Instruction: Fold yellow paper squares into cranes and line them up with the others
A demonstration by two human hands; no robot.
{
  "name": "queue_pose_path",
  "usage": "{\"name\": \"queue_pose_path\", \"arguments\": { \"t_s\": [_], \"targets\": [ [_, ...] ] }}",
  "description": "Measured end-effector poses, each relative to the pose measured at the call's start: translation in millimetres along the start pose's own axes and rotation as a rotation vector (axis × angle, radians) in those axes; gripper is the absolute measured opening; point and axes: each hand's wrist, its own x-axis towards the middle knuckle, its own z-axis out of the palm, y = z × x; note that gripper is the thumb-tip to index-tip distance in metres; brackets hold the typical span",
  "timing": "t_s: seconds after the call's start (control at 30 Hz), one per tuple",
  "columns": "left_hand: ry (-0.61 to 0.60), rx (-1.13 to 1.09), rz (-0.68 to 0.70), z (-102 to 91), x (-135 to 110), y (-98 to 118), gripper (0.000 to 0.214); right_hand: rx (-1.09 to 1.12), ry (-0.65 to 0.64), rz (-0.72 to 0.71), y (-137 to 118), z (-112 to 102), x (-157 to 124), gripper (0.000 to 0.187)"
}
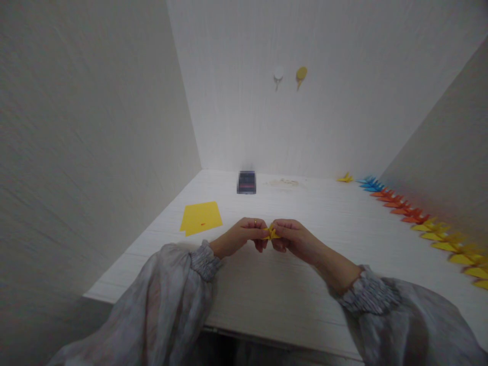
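Beyond my grey sleeves, a small folded yellow paper sat pinched over the white table, the fingers of my left hand and right hand closed on it from either side. It appeared well along, though its creases were too small to judge. Flat yellow sheets lay at left, seemingly still to be folded; at right, a row of blue, orange and yellow folded pieces looked finished.
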Motion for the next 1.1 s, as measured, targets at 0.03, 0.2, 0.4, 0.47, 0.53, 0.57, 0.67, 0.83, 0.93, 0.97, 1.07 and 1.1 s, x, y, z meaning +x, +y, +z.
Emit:
{"name": "queue_pose_path", "arguments": {
  "t_s": [0.03, 0.2, 0.4, 0.47, 0.53, 0.57, 0.67, 0.83, 0.93, 0.97, 1.07, 1.1],
  "targets": [
    [0.000, -0.009, 0.002, 0.6, -0.3, 0.5, 0.022, 0.018, -0.004, -0.005, 0.7, 0.3, 0.1, 0.025],
    [-0.013, -0.090, -0.006, 2.0, -1.6, 0.8, 0.020, 0.109, -0.029, -0.032, 3.5, 1.8, 1.3, 0.024],
    [-0.025, -0.159, 0.021, -1.0, -1.0, -3.0, 0.018, 0.173, -0.009, -0.063, 4.0, 3.8, 1.1, 0.023],
    [-0.033, -0.177, 0.025, -1.9, -1.0, -3.9, 0.019, 0.181, -0.005, -0.060, 3.7, 5.2, 0.3, 0.023],
    [-0.044, -0.207, 0.025, -2.2, -1.2, -4.2, 0.019, 0.184, -0.006, -0.056, 3.4, 6.5, -0.4, 0.024],
    [-0.051, -0.222, 0.024, -2.0, -1.3, -4.2, 0.019, 0.184, -0.009, -0.056, 3.5, 6.9, -0.7, 0.024],
    [-0.067, -0.265, 0.019, -1.2, -1.7, -3.7, 0.019, 0.179, -0.023, -0.067, 4.4, 6.8, -0.9, 0.025],
    [-0.083, -0.312, 0.025, -0.7, -1.8, -3.8, 0.018, 0.181, -0.039, -0.082, 7.1, 4.8, -0.5, 0.026],
    [-0.073, -0.329, 0.027, -0.7, -1.7, -3.9, 0.018, 0.188, -0.028, -0.086, 7.5, 5.0, -0.4, 0.027],
    [-0.067, -0.330, 0.025, -0.7, -1.7, -3.8, 0.019, 0.188, -0.021, -0.085, 7.3, 5.4, -0.4, 0.027],
    [-0.062, -0.333, 0.021, -0.5, -1.7, -3.4, 0.021, 0.188, -0.012, -0.082, 5.8, 7.6, -0.8, 0.027],
    [-0.063, -0.336, 0.022, -0.5, -1.7, -3.4, 0.021, 0.189, -0.015, -0.084, 5.2, 8.3, -1.0, 0.028]
  ]
}}
